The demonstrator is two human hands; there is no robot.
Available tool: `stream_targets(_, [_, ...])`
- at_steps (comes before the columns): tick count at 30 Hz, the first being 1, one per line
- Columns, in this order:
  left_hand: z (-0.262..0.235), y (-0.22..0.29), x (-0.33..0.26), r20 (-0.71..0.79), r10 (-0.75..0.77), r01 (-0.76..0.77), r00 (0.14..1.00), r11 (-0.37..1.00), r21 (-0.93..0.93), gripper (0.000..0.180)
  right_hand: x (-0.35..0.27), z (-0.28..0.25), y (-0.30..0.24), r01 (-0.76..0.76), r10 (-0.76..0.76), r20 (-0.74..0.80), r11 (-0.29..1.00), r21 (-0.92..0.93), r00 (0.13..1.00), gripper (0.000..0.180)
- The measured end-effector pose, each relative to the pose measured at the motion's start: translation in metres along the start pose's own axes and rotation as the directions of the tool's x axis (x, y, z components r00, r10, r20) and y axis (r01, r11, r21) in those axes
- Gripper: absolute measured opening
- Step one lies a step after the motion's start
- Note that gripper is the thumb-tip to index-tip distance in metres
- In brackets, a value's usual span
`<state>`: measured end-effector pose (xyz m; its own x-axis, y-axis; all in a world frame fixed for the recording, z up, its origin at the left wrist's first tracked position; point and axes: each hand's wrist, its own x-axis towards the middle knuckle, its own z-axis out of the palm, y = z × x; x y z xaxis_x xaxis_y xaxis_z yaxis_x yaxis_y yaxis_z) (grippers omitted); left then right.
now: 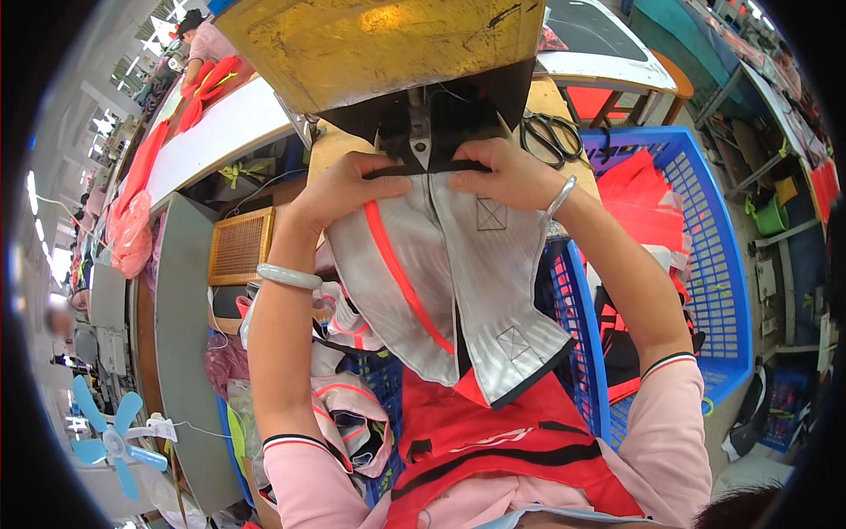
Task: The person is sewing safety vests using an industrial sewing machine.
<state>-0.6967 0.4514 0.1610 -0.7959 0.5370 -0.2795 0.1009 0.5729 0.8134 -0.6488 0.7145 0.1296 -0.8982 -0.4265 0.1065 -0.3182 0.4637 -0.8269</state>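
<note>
A silver-grey sewn fabric piece point(502, 273) with a bright red stripe, crossed-box stitching and black edging hangs down in front of me. My left hand point(344, 187) pinches its black top edge between thumb and fingers. On the other side of the middle seam, my right hand point(513, 176) grips the same edge, so the band is stretched between both hands. Just above it is the metal tip point(421, 148) of a machine with a worn yellow cover point(379, 53). The fingertips beneath the fabric are hidden, and the machine's inside is dark.
Black-handled scissors point(551, 141) lie on the wooden tabletop right of the machine. A blue plastic basket point(724, 273) with red fabric pieces point(639, 198) stands at my right. More sewn pieces point(352, 406) are heaped at my left, near a blue fan point(115, 443). A co-worker point(207, 42) bends over a table far left.
</note>
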Motion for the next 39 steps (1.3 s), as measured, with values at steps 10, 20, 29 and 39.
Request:
stream_targets(10, [-0.001,-0.005,0.001,-0.022,0.039,-0.039,0.999,0.999,-0.001,0.036,-0.001,0.000,-0.005,-0.002,0.000,-0.037,0.999,-0.047,0.999,0.039])
stream_targets(20, [0.015,-0.014,-0.071,0.096,-0.052,0.042,0.994,0.993,0.108,0.031,-0.133,-0.065,-0.003,-0.133,0.151,0.108,0.978,-0.163,0.983,0.027])
stream_targets(29, [0.136,0.021,-0.037,0.504,0.121,-0.191,0.855,0.978,0.089,0.043,-0.175,0.090,-0.074,0.332,-0.388,0.042,0.724,-0.604,0.921,0.023])
stream_targets(39, [0.162,-0.042,-0.122,0.174,0.276,-0.291,0.945,0.954,0.068,0.051,-0.145,0.084,-0.043,0.071,-0.004,0.123,0.840,-0.538,0.992,0.015])
